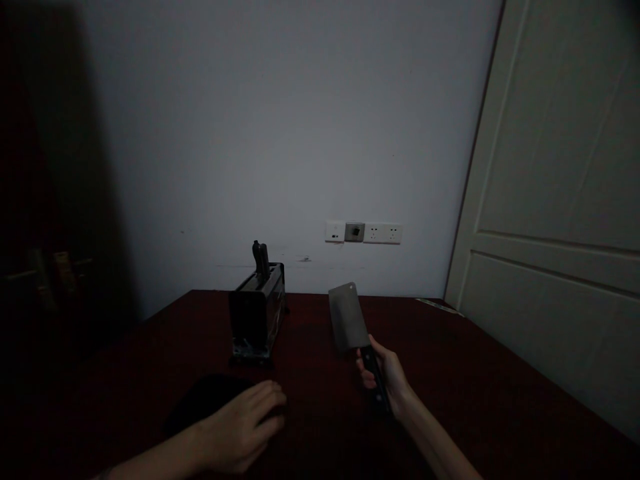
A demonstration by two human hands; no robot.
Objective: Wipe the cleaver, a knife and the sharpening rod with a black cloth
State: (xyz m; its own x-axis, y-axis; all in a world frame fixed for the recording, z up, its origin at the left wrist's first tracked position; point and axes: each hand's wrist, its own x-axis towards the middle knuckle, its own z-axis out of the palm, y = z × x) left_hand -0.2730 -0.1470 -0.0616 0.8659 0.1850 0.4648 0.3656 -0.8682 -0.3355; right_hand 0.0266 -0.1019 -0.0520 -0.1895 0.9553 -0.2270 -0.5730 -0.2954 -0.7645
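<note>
My right hand [389,380] is closed round the black handle of a cleaver [346,317], whose broad grey blade points up and away over the dark red table [475,373]. My left hand [245,427] lies flat, fingers stretched out, on a dark cloth-like object [205,400] at the table's near side. A metal knife block [257,310] stands behind the left hand, with dark knife handles [261,258] sticking out of its top. The cleaver is to the right of the block, apart from it.
A pale wall with a row of sockets [363,232] rises behind the table. A white door [555,220] stands at the right. The left side is in deep shadow, with a dim door handle [45,273].
</note>
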